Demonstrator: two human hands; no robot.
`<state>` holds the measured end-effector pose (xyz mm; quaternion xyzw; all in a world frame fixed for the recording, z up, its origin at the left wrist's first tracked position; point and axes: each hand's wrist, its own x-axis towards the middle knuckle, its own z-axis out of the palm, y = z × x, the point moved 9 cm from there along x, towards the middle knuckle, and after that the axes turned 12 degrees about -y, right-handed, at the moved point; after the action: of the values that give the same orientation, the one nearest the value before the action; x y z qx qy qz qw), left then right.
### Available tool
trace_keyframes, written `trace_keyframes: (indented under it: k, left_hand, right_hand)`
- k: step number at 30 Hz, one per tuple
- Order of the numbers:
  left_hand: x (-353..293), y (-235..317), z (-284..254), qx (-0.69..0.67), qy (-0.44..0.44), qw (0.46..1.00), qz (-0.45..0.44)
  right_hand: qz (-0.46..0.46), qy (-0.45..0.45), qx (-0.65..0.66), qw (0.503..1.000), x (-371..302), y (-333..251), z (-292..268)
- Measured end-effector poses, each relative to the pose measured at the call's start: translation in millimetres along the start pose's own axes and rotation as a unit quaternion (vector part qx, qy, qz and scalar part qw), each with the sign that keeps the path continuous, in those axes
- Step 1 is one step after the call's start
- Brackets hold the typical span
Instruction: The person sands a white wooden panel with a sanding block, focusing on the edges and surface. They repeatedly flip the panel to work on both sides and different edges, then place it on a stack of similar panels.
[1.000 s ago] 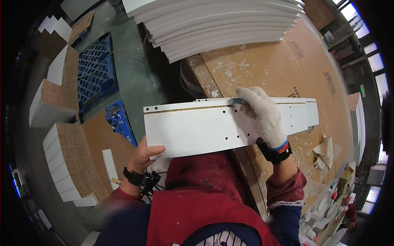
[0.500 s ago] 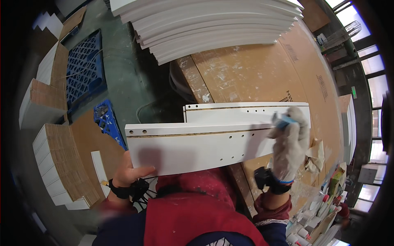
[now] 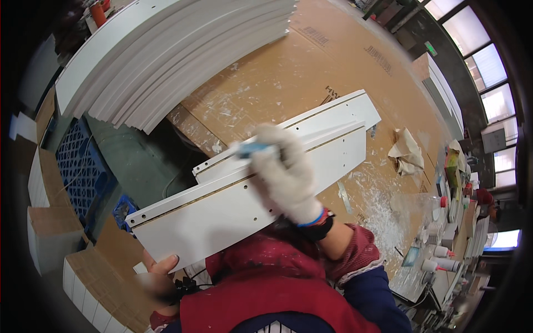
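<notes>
A long white board (image 3: 211, 227) with drilled holes and a raw brown groove along its top edge slants across in front of me. Its lower left corner is held by my bare left hand (image 3: 158, 267), thumb on the face and the other fingers largely hidden behind. My right hand (image 3: 288, 175), in a pale work glove, is closed on a small blue piece (image 3: 255, 149), too blurred to name exactly. That hand is over the groove, near the board's middle. Behind lies a second, similar white board (image 3: 327, 114), partly covered by the first and resting on the table.
A tall stack of white boards (image 3: 183, 55) stands at the table's far left. Brown cardboard (image 3: 261, 77) covers the tabletop. Crumpled paper (image 3: 407, 151) and several bottles (image 3: 442, 252) lie to the right. A blue pallet (image 3: 83, 172) is on the floor at left.
My right hand has swept left along the board with the blue piece. The view has turned, so the boards now slant up to the right. My left hand keeps its corner.
</notes>
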<state>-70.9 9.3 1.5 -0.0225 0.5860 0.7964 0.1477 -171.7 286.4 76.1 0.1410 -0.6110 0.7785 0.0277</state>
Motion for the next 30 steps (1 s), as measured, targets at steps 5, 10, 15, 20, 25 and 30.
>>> trace_keyframes:
  k: [5, 10, 15, 20, 25, 30]
  left_hand:
    - [11.4, -2.9, 7.0, -0.068, -0.015, 0.998, 0.006]
    - [25.3, -2.4, 26.5, -0.140, -0.054, 0.989, -0.010]
    - [33.8, 25.7, 42.6, -0.158, -0.069, 0.984, 0.036]
    - [68.9, 67.8, 85.4, -0.228, -0.176, 0.955, 0.074]
    - [74.1, 111.0, 90.6, -0.171, -0.126, 0.962, 0.171]
    - [74.7, 125.2, 96.3, -0.177, -0.153, 0.947, 0.220]
  right_hand:
    - [-0.048, 0.364, -0.135, 0.920, -90.1, -50.5, -208.9]
    - [-0.090, 0.452, -0.109, 0.880, -187.6, -83.6, -277.3]
    - [-0.078, 0.445, -0.088, 0.888, -189.3, -75.7, -254.1]
    - [-0.060, 0.409, -0.049, 0.909, -187.2, -45.9, -257.8]
    - [-0.024, 0.351, -0.003, 0.936, -164.7, -31.9, -227.0]
    - [0.078, 0.337, -0.064, 0.936, -176.2, -12.9, -241.2]
